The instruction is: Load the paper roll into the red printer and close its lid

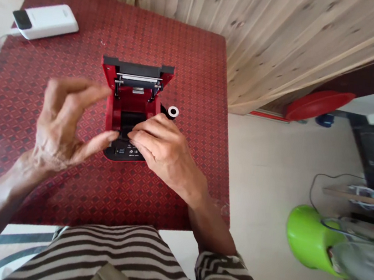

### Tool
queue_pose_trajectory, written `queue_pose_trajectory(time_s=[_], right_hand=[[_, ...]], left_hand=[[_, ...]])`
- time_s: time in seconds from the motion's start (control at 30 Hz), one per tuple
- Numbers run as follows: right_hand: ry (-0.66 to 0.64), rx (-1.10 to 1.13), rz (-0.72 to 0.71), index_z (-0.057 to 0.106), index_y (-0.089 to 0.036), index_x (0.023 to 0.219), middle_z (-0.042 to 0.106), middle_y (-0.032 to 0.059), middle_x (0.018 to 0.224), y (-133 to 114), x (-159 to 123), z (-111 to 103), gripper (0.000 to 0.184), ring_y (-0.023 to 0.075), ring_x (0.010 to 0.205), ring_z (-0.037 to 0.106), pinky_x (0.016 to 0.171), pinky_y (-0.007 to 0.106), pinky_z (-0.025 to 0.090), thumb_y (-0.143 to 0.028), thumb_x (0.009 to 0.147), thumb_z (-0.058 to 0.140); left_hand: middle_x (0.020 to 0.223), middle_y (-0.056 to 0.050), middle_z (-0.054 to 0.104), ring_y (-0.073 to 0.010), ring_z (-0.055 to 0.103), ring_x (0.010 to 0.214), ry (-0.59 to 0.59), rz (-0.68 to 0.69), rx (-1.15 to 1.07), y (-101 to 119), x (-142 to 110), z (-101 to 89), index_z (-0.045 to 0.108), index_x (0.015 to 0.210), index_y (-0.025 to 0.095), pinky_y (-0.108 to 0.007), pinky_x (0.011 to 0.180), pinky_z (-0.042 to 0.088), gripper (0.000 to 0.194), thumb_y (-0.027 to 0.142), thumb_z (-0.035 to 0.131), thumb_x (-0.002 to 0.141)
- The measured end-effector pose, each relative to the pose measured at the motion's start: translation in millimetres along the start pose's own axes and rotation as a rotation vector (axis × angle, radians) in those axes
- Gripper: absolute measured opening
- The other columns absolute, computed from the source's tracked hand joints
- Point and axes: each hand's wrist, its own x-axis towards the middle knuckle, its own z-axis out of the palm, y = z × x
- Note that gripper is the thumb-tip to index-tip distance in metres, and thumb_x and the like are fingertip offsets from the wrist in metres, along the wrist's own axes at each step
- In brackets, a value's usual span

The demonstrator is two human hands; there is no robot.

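Observation:
A small red and black label printer [116, 117] stands on the table with its lid [141, 70] raised, showing a roller and a dark inner bay. Its front panel [126, 152] carries small buttons. My left hand [63, 123] is at the printer's left side, fingers spread apart, the thumb tip close to the front left corner of the bay. My right hand [168, 151] reaches over the bay's front right, its fingertips pinched together. What they hold, if anything, is hidden. A small white-ended roll [173, 111] lies just right of the printer.
A white power bank [49, 22] with a cable lies at the table's far left. The red patterned table [195, 77] ends at a wooden plank wall [255, 39]. On the floor to the right are a green bin [311, 239] and a red basin [318, 106].

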Motion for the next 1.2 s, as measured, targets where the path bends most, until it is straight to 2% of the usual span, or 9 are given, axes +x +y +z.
queue_pose_trajectory(time_s=[0.1,0.17,0.23,0.47,0.7,0.87,1.0,1.1,1.2], right_hand=[[0.114,-0.128,-0.011,0.096,-0.024,0.125,0.092,0.0086,0.120,-5,-7,9,0.040,0.0268,0.115,0.076,0.107,0.045,0.067,-0.007,0.131,0.060],[0.192,-0.198,-0.033,0.095,-0.023,0.126,0.091,0.0082,0.117,-8,-12,16,0.040,0.0256,0.111,0.075,0.100,0.043,0.066,-0.007,0.131,0.059],[0.224,-0.218,-0.043,0.095,-0.023,0.129,0.091,0.0075,0.117,-10,-17,23,0.037,0.0249,0.109,0.075,0.099,0.042,0.066,-0.006,0.131,0.061],[0.284,-0.261,-0.054,0.093,-0.023,0.134,0.094,0.0073,0.119,-16,-30,37,0.033,0.0236,0.107,0.080,0.090,0.042,0.064,-0.006,0.129,0.065],[0.270,-0.271,-0.008,0.093,-0.024,0.138,0.095,0.0077,0.121,-19,-32,37,0.032,0.0246,0.107,0.082,0.093,0.043,0.066,-0.007,0.129,0.067],[0.323,-0.267,-0.041,0.093,-0.020,0.137,0.096,0.0092,0.120,-16,-33,40,0.032,0.0242,0.105,0.083,0.096,0.043,0.070,-0.006,0.129,0.065],[0.294,-0.129,0.041,0.089,-0.027,0.153,0.096,0.0104,0.135,-18,-40,41,0.038,0.0274,0.119,0.088,0.109,0.048,0.075,-0.010,0.128,0.068],[0.470,-0.058,0.143,0.084,-0.030,0.163,0.095,0.0126,0.143,-21,-51,41,0.042,0.0311,0.128,0.090,0.115,0.054,0.077,-0.015,0.126,0.073],[0.674,-0.023,0.316,0.083,-0.032,0.162,0.096,0.0127,0.135,-19,-66,45,0.035,0.0313,0.117,0.093,0.104,0.053,0.081,-0.027,0.129,0.071]], left_hand=[[0.198,-0.026,0.055,-0.0456,0.056,0.184,-0.084,-0.095,-0.003,-15,38,10.9,0.045,0.199,0.013,-0.079,0.159,0.038,0.108,0.090,0.064,0.126],[0.190,-0.026,0.061,-0.0496,0.060,0.180,-0.181,-0.160,-0.074,-19,50,17.0,0.050,0.194,0.008,-0.085,0.153,0.043,0.115,0.100,0.054,0.125],[0.182,-0.025,0.069,-0.0493,0.069,0.168,-0.209,-0.159,-0.112,-16,46,18.1,0.058,0.190,0.011,-0.080,0.146,0.053,0.114,0.102,0.057,0.122],[0.157,-0.016,0.085,-0.0423,0.084,0.141,-0.101,0.031,-0.059,22,-17,12.5,0.061,0.191,0.030,-0.067,0.129,0.063,0.092,0.088,0.073,0.121],[0.163,-0.015,0.083,-0.0475,0.082,0.153,-0.114,-0.055,-0.126,25,-41,29.8,0.070,0.182,0.038,-0.065,0.131,0.063,0.086,0.079,0.094,0.111],[0.160,-0.015,0.084,-0.0433,0.085,0.147,-0.070,0.004,-0.075,22,-39,29.1,0.069,0.182,0.037,-0.060,0.122,0.066,0.076,0.070,0.091,0.116],[0.163,-0.014,0.083,-0.0460,0.084,0.148,-0.118,-0.053,-0.139,20,-42,29.6,0.072,0.179,0.041,-0.065,0.125,0.068,0.076,0.071,0.094,0.113],[0.164,-0.017,0.080,-0.0480,0.081,0.153,-0.110,-0.066,-0.111,25,-49,35.5,0.066,0.185,0.040,-0.068,0.127,0.068,0.079,0.070,0.091,0.116],[0.177,-0.021,0.068,-0.0496,0.071,0.169,-0.027,-0.068,-0.088,34,-60,43.5,0.052,0.197,0.037,-0.073,0.139,0.065,0.092,0.069,0.088,0.118]])
